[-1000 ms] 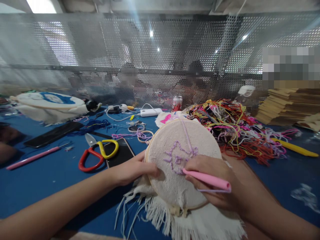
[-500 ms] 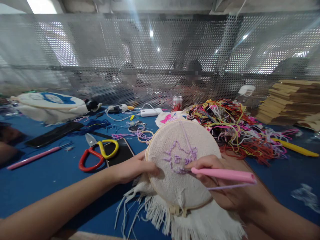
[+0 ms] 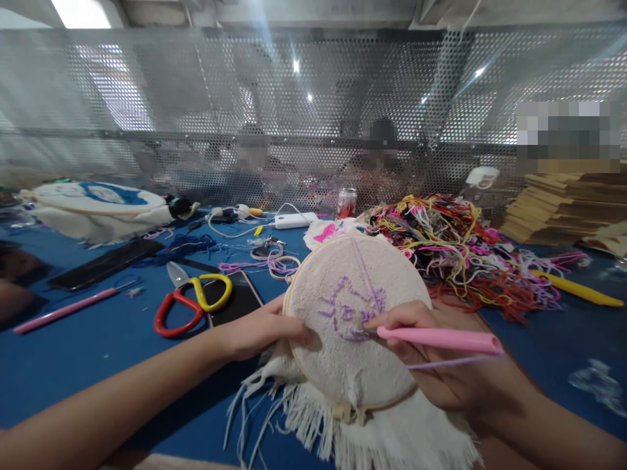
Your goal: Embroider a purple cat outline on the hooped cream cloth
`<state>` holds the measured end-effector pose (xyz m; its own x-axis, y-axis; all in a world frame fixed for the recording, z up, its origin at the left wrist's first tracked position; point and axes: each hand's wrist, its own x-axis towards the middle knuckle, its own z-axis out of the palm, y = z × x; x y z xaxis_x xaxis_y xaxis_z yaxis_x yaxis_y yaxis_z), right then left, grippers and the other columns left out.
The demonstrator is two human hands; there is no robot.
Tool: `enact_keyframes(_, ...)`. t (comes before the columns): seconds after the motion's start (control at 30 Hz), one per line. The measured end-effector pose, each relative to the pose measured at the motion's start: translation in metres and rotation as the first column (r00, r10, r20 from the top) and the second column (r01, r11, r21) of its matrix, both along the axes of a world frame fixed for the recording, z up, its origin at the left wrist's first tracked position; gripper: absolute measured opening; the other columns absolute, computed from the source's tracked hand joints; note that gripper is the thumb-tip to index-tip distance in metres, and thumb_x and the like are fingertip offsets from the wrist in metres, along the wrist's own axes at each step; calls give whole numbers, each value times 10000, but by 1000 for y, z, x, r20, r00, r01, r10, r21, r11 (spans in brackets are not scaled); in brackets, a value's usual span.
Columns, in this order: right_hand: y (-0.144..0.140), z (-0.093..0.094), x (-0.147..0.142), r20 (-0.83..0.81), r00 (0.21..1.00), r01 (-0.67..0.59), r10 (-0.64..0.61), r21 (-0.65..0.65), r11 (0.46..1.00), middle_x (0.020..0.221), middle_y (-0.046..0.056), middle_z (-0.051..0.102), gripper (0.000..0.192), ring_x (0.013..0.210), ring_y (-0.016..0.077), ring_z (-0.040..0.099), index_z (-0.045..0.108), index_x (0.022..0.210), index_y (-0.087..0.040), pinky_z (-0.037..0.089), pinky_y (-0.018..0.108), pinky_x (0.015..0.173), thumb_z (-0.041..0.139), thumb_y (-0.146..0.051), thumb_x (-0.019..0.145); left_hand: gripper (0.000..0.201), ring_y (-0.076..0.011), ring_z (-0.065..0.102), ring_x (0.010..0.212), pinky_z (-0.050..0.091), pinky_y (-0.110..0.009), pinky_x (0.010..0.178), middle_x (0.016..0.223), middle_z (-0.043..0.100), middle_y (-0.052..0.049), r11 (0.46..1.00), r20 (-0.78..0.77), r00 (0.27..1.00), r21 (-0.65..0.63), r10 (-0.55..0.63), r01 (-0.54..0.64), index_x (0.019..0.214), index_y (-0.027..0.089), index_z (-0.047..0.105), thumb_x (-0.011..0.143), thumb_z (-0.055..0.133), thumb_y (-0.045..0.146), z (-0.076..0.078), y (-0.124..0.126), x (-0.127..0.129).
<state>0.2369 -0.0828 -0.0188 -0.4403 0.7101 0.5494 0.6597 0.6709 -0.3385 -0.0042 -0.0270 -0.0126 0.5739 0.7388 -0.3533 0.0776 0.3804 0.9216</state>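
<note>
My left hand point(image 3: 274, 328) is closed on the left rim of a round embroidery hoop point(image 3: 318, 372), its thumb on the front of the cream cloth and the other fingers hidden behind. Lilac yarn stitches point(image 3: 345, 313) form a small outline on the cloth. My right hand point(image 3: 416, 333) grips a pink punch needle point(image 3: 441, 339), its tip at the lower right of the stitches. Lilac yarn point(image 3: 453, 363) trails from the handle's end, and another strand lies over the upper cloth. Frayed cloth edges point(image 3: 313, 411) hang below the hoop.
Red-and-yellow scissors point(image 3: 191, 300) lie on a phone point(image 3: 238, 297) at left, near another pink punch needle point(image 3: 73, 310). Tangled coloured yarn point(image 3: 470, 254) heaps behind my right hand. A can point(image 3: 347, 202), a white power bank point(image 3: 296, 220) and another hoop point(image 3: 98, 196) stand farther back. Another person's hand point(image 3: 19, 274) is far left.
The punch needle has shifted very slightly, and a little more of its metal shaft shows by my right fingertips. My left hand and the hoop stay almost still.
</note>
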Motion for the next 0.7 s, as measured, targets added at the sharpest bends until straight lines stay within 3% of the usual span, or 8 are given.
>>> enact_keyframes(0.2, -2, 12, -3, 42, 997, -62, 64, -30, 998, 792, 29, 660, 144, 631, 126, 618, 523, 923, -200, 477, 226, 558, 406, -167, 845, 493, -176, 596, 764, 485, -294, 719, 865, 661, -25, 1000, -3, 1000, 7, -4, 4, 1019, 163, 574, 535, 640, 97, 0, 0, 0)
enact_keyframes(0.37, 1, 17, -6, 45, 995, -89, 88, 34, 995, 769, 36, 668, 117, 666, 130, 625, 590, 856, -179, 481, 228, 607, 478, -196, 830, 534, -174, 593, 782, 488, -301, 732, 892, 659, -27, 1000, -35, 999, 24, 18, -17, 1052, 166, 550, 529, 643, 109, -2, 0, -2)
enact_keyframes(0.6, 3, 29, -12, 270, 959, -110, 91, 56, 992, 811, 27, 674, 143, 737, 131, 615, 614, 846, -194, 455, 213, 617, 489, -131, 816, 529, -157, 597, 742, 495, -281, 700, 838, 659, -8, 1000, -11, 1000, 20, 15, -15, 1050, 174, 551, 533, 630, 89, -3, 0, -2)
enact_keyframes(0.7, 3, 26, -10, 218, 972, -99, 86, 48, 994, 782, 34, 671, 118, 704, 128, 619, 596, 853, -186, 458, 207, 604, 483, -169, 825, 552, -162, 602, 742, 495, -293, 707, 853, 662, -10, 1000, 0, 1000, 18, 15, -15, 1077, 179, 537, 540, 624, 87, -3, 1, -2)
